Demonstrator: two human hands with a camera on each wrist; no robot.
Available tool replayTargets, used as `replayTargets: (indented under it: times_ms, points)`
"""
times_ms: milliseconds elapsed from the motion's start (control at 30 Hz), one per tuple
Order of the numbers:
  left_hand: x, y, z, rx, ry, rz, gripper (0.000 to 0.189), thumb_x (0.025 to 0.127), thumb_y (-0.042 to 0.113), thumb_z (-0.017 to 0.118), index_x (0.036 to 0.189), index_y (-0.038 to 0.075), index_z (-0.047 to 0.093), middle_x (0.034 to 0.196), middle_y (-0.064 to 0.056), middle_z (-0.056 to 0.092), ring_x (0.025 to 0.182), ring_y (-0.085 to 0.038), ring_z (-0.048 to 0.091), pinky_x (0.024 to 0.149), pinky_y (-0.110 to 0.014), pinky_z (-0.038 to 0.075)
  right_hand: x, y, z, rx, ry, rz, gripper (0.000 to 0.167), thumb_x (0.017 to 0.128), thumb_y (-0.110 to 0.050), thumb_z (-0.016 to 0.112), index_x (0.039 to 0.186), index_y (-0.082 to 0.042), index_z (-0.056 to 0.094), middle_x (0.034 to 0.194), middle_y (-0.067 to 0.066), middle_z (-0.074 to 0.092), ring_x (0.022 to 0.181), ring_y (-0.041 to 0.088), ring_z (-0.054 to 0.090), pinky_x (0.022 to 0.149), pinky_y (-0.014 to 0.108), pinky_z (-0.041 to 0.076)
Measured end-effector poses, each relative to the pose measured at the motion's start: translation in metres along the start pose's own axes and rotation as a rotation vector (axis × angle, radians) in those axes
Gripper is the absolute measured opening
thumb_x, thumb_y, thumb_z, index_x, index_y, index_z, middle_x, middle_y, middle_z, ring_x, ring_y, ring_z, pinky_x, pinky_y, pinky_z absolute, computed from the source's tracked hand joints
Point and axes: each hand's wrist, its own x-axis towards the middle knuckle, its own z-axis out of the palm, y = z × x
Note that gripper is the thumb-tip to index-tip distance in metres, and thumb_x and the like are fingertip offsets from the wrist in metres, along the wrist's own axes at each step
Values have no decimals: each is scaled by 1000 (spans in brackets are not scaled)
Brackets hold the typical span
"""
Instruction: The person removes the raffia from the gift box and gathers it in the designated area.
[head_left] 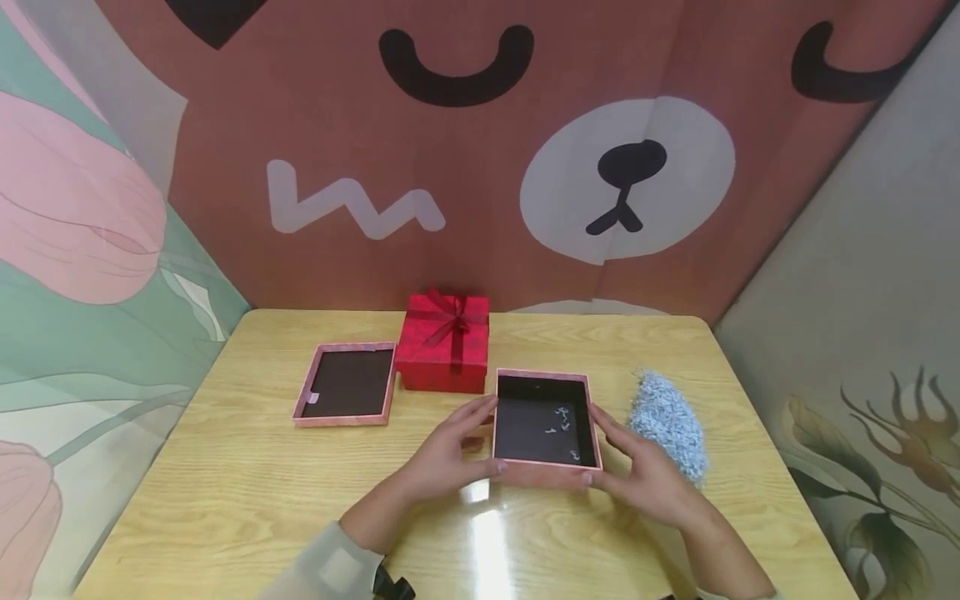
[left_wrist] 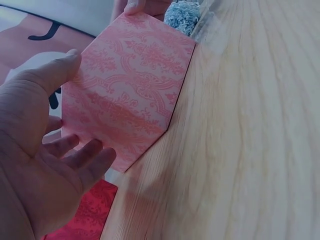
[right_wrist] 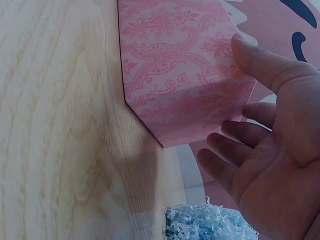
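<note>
An uncovered pink patterned box (head_left: 543,476) stands on the table, dark inside, with a few pale blue paper shreds on its floor. My left hand (head_left: 450,454) holds its left side, the thumb at the front corner and the fingers along the side wall. On the opposite side my right hand (head_left: 645,475) holds the box in the same way. Both wrist views show the box's pink damask walls (left_wrist: 132,70), with each thumb near the top rim. A heap of light blue shredded paper (head_left: 671,425) lies just beyond the right hand.
A shallow pink lid (head_left: 351,382) lies at the left with its dark inside up. Beside it, towards the back, stands a closed red gift box (head_left: 427,379) with a ribbon bow (head_left: 454,315). Printed cloth walls (head_left: 337,275) enclose the wooden table (head_left: 225,500).
</note>
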Motion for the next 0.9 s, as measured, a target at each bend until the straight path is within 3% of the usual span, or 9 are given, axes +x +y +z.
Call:
replayTargets:
  times_ms: [233,467,667,900]
  points:
    - [12,1,9,-22,14,9,90,91,29,83,164,29,31,167,3,30,144,-28,47,110,-48,49,1,5,-2,20,21,-4,88,93,-35,80,164,-15,32,158,16,45,128,47,59,105,61,49]
    - [23,1,16,-42,44,-8,86,93,28,81,163,31,32,168,-4,30,138,-29,54,108,-42,51,6,6,-2,64,24,1,82,100,-29,73,165,-14,26,161,20,39,131,46,56,107,57,47]
    - [32,2,19,-31,72,-19,86,93,26,81,163,32,31,167,-2,32,142,-21,49,105,-40,53,11,4,-2,67,49,21,78,101,-21,70,165,-11,25,163,20,36,135,45,53,109,54,45]
    - [45,0,23,-34,116,-59,84,94,27,80,162,38,32,163,5,35,137,-24,54,103,-31,54,18,3,-1,83,81,90,75,104,-19,66,164,-5,24,163,21,35,141,43,46,110,53,44]
